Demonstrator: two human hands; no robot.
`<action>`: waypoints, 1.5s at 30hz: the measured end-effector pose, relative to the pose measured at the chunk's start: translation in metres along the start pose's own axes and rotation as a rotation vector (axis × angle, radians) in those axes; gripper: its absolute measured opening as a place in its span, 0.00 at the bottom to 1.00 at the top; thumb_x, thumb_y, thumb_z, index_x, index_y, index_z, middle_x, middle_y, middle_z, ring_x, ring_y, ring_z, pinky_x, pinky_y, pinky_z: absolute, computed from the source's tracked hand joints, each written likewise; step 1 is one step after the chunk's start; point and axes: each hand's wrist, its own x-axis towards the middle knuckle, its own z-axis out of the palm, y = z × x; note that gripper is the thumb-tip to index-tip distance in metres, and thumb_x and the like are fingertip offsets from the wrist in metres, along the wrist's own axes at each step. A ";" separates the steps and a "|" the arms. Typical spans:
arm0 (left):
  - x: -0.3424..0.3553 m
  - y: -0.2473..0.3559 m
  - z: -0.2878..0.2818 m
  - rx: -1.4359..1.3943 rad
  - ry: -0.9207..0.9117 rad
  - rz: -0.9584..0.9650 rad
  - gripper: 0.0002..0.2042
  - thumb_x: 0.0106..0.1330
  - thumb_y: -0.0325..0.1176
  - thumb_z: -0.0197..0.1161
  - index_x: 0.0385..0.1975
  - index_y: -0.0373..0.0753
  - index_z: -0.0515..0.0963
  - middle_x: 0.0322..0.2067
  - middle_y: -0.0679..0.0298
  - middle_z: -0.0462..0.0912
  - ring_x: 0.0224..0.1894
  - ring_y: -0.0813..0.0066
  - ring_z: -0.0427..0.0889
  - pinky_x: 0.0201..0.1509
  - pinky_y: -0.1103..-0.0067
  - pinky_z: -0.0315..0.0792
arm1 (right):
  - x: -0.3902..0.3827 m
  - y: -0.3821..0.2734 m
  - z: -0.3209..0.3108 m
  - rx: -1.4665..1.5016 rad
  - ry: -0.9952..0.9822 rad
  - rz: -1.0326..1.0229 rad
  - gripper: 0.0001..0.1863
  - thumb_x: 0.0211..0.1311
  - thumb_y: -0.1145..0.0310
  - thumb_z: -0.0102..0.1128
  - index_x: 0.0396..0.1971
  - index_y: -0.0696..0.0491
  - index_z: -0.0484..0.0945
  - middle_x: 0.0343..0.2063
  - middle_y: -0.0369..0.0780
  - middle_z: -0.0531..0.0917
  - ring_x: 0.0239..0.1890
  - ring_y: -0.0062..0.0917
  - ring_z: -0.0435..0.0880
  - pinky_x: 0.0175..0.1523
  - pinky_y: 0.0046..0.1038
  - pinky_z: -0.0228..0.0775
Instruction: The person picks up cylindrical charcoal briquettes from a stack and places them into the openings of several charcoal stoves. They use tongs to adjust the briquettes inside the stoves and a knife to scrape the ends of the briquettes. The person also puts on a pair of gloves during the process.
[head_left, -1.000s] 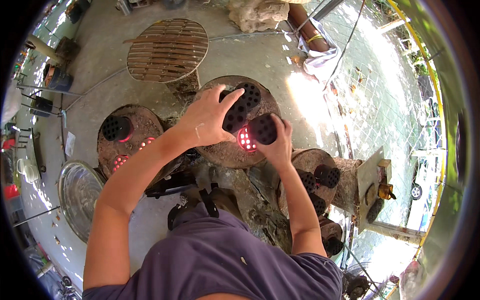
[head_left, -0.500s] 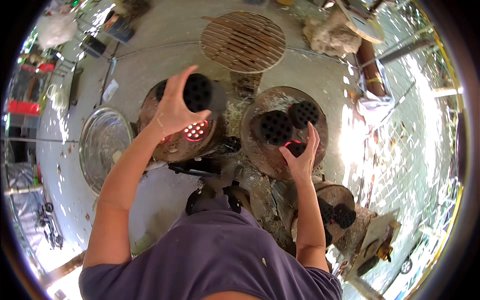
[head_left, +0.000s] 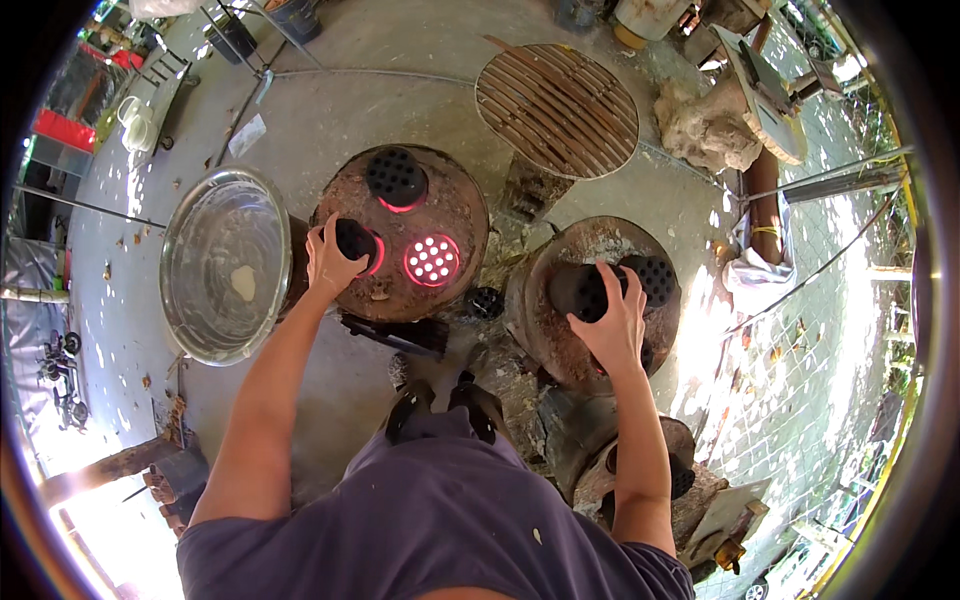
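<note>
While the person leans over the left stove (head_left: 375, 290), the left hand (head_left: 335, 260) is closed on the left briquette (head_left: 354, 240), a black, perforated cylinder above the stove's left part. From where I stand, the cylinder looks rigid and moderately light, dry rather than slippery, and likely to crumble at its edges if squeezed hard or knocked. Take hold on the upper side wall, thumb opposite fingers, clear of the red glow along its right edge.

Relative to the fingers, the left briquette lies just to their right: fingertips on its far-left side, thumb on the near side. To the right of the left stove, the right hand (head_left: 613, 315) arches over the right briquette (head_left: 578, 290) with fingers spread; the cylinder lies between thumb and forefinger, but I cannot tell whether they press on it. On the left stove's right part, a glowing briquette (head_left: 432, 261) shows bright holes.
</note>
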 end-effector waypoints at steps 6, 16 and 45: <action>-0.007 -0.012 -0.005 -0.125 0.089 0.115 0.43 0.41 0.41 0.69 0.59 0.47 0.51 0.54 0.52 0.53 0.57 0.53 0.55 0.58 0.65 0.58 | 0.020 -0.067 0.014 0.129 -0.011 -0.262 0.39 0.30 0.66 0.69 0.51 0.39 0.65 0.51 0.46 0.60 0.51 0.45 0.61 0.49 0.41 0.65; -0.133 -0.067 -0.023 -0.529 0.077 -0.062 0.27 0.49 0.26 0.62 0.52 0.39 0.61 0.47 0.59 0.61 0.50 0.64 0.66 0.49 0.72 0.67 | 0.071 -0.133 0.143 0.099 -0.233 -0.459 0.38 0.30 0.64 0.68 0.50 0.37 0.64 0.50 0.49 0.59 0.48 0.47 0.64 0.42 0.41 0.72; -0.432 -0.042 0.002 -0.481 -1.436 1.872 0.24 0.61 0.44 0.43 0.53 0.35 0.63 0.51 0.55 0.67 0.56 0.63 0.63 0.63 0.70 0.45 | -0.450 -0.187 0.277 2.338 1.408 0.532 0.30 0.58 0.41 0.38 0.49 0.50 0.65 0.50 0.39 0.67 0.51 0.31 0.65 0.53 0.35 0.59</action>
